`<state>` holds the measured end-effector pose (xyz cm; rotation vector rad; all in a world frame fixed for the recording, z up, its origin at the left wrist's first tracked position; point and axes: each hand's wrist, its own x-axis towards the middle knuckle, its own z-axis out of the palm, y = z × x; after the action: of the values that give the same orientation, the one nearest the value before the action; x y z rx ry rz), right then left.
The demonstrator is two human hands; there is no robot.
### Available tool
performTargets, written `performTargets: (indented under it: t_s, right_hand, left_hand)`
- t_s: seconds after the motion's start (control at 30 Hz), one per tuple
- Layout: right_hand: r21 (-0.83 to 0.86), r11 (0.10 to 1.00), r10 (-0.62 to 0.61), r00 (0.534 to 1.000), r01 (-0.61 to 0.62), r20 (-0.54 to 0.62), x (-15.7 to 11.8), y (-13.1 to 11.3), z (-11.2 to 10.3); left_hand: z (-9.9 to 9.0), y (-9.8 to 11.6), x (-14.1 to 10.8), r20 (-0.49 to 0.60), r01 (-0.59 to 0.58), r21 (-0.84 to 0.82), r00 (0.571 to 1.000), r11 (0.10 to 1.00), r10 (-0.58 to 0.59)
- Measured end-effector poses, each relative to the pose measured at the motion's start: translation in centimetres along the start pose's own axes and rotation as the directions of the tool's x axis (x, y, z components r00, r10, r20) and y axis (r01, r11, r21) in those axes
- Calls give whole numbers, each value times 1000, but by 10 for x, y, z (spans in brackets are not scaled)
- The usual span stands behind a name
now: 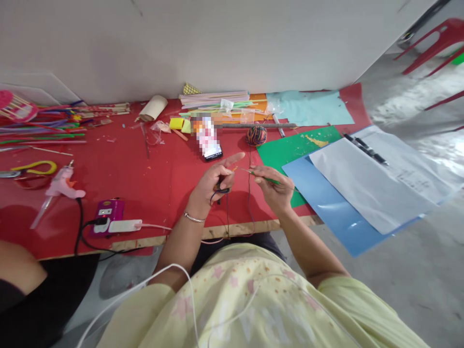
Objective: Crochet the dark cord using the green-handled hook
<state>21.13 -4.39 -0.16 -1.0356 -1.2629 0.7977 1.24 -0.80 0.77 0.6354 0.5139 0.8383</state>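
Note:
My right hand (273,187) grips a thin crochet hook (271,181) by its green handle, with the metal tip pointing left. My left hand (217,179) has its index finger stretched out and the other fingers curled round dark yarn (227,215). A small orange bit of the yarn shows at its fingertips, close to the hook's tip. Whether the two touch I cannot tell. Beyond my hands lies a multicoloured yarn ball (256,136), and a strand runs from it down between them. Left of the ball is a phone (212,152) with its screen lit.
A hot glue gun (63,186), scissors (39,167) and a purple power strip (108,212) lie left on the red table. Pipe cleaners (47,130) stretch behind them. At right, papers (369,179) rest on a blue folder (342,227). Another person's arm (21,268) shows at lower left.

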Motion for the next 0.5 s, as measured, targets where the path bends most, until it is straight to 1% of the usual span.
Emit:
performTargets:
  t_s: [0.1,0.2,0.3,0.4,0.5]
  right_hand:
    - [1,1000,3,997,-4,79,7,-3,-9]
    - [57,997,52,993,-59,102,12,-3,-15]
    - [79,994,61,991,-70,119,15,-3,-19]
    - [127,987,89,994,-97,71,14,1,-16]
    - [291,936,206,979,-198,5,11,11,-7]
  left_hand:
    - [-5,1,-2,8,17,-3,1000,1000,-17]
    - [-10,0,-3,44,57,-27,998,998,-55]
    - [-10,-2,-2,55,96,-22,994,995,-95]
    - [-5,-3,0,14,50,36,999,998,-51]
    - [2,-4,1,-31,-28,137,999,990,33]
